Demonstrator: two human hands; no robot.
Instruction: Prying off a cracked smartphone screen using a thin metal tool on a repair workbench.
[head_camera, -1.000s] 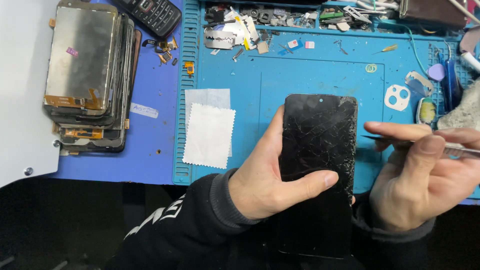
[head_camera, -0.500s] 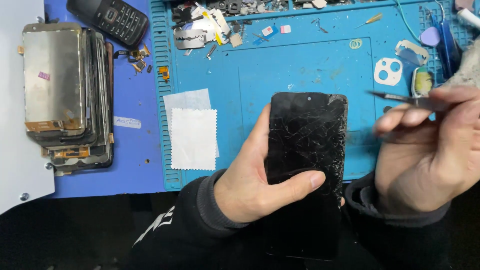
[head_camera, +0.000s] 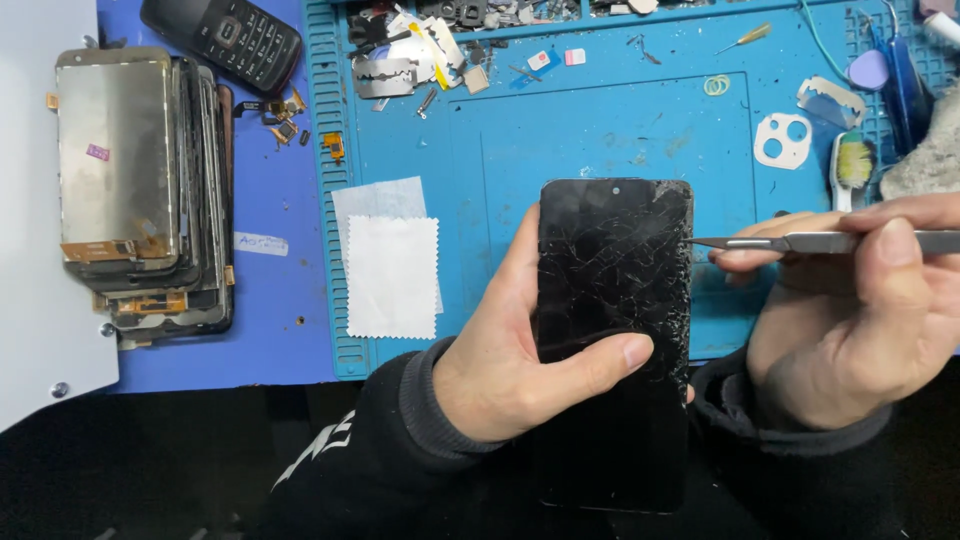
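With your left hand (head_camera: 520, 365) gripping the cracked phone (head_camera: 614, 300) and your right hand (head_camera: 850, 310) pinching the tweezers (head_camera: 800, 242), you are working at the phone's three o'clock edge, so keep the tip shallow.

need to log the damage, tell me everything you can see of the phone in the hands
The phone is a black slab with a dark glass front, cracked all over in a web that is densest along its right edge. It stands upright above the blue mat. The left hand grips it, thumb across the glass. The right hand sets a metal tool tip against its right edge.
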